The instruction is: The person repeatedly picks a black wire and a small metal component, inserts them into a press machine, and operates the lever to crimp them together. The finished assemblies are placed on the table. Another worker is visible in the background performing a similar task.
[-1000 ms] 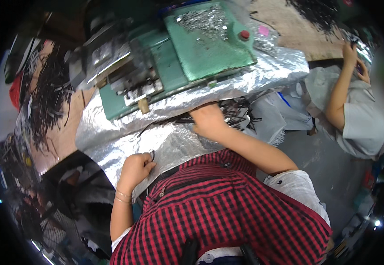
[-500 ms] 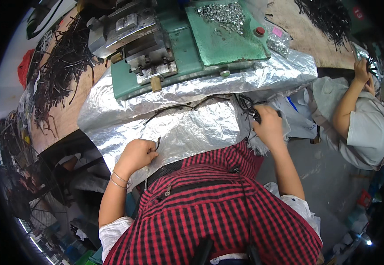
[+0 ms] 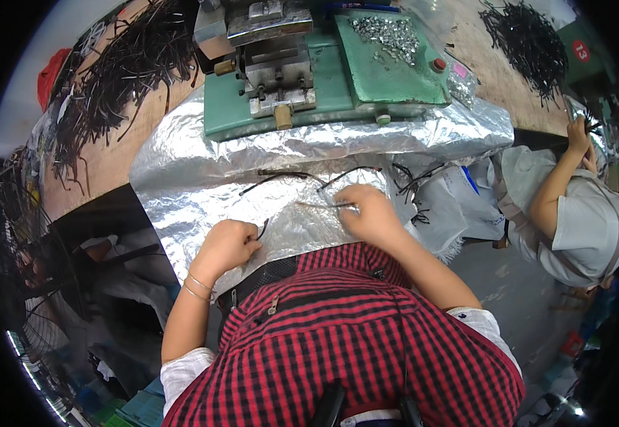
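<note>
Near the front edge of the foil sheet (image 3: 299, 233), the left hand (image 3: 225, 245) pinched a black cord (image 3: 264, 228); the right hand (image 3: 373, 215), apparently picking up, gripped a thin cord (image 3: 327, 206), seemingly needing steady lifting next.

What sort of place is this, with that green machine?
It looks like a workshop or small factory. The green machine has lots of tiny metal bits on it, a big pile of black cords lies on a wooden table, and another person is close by.
</note>
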Tool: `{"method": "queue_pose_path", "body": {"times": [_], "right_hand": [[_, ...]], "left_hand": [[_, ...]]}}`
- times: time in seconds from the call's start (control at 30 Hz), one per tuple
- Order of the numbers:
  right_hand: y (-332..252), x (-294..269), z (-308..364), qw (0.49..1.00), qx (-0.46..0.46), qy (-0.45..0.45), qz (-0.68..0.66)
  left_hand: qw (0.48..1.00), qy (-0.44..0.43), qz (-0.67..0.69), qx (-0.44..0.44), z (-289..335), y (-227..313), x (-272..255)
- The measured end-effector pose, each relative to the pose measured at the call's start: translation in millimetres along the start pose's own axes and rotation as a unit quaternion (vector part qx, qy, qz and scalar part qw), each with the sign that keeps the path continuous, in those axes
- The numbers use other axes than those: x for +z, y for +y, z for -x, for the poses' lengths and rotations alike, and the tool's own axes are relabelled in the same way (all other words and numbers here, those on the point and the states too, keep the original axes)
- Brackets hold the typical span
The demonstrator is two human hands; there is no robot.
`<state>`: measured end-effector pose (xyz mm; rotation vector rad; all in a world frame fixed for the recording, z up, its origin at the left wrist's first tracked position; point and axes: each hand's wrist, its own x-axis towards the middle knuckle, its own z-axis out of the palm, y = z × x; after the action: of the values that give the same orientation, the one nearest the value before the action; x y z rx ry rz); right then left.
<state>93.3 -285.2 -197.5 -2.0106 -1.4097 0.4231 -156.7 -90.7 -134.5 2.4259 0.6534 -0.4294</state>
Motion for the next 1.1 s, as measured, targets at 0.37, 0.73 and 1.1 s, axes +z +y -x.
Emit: {"method": "queue_pose_path", "body": {"times": [0.37,0.73,1.1], "right_hand": [[-17.7,55.6,-62.8,0.997,0.026,-0.058,0.036],[-22.9,-0.8,-8.7,0.978,-0.022,-0.165,-0.125],[72.0,23.2,-49.7,0.979,0.074,0.133,0.132]], "left_hand": [[0.999,-0.023,-0.019,-0.015,-0.2,5.4,-6.2],[0.977,0.185,-0.096,0.036,-57.3,5.5,12.8],[0.97,0.134,-0.192,0.064,-55.1,12.6,43.0]]}}
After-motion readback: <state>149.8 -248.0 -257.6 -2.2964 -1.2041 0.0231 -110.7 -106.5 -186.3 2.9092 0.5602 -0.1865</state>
